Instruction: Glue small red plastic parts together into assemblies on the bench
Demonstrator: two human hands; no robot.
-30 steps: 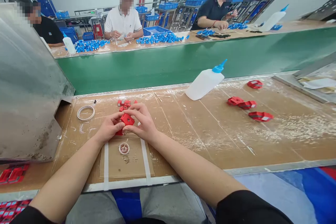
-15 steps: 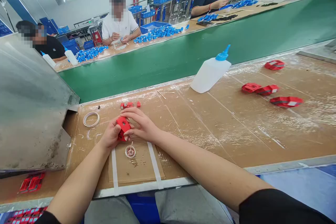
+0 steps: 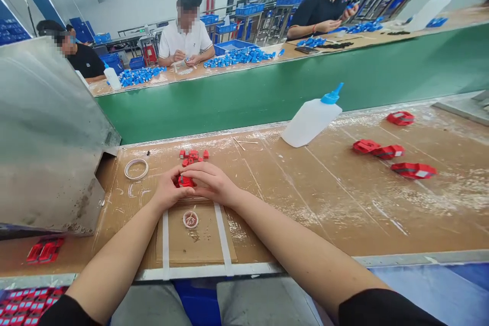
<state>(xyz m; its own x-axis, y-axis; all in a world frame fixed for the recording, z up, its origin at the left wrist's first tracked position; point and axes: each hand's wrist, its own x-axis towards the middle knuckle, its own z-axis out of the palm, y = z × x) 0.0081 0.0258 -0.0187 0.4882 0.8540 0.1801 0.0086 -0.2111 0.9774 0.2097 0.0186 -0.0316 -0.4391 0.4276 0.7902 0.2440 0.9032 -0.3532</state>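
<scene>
Both hands down on the cardboard-covered bench (image 3: 313,198), pinching one small red plastic part (image 3: 186,181) between them: left hand (image 3: 168,191) gripping its near side, right hand (image 3: 212,183) curled over the top. Just beyond, a little cluster of red pieces (image 3: 194,155); to the left, a tape ring (image 3: 136,168). Just this side of the hands, a tiny round dish (image 3: 190,219). Further right, a glue bottle (image 3: 311,118) lying tilted.
</scene>
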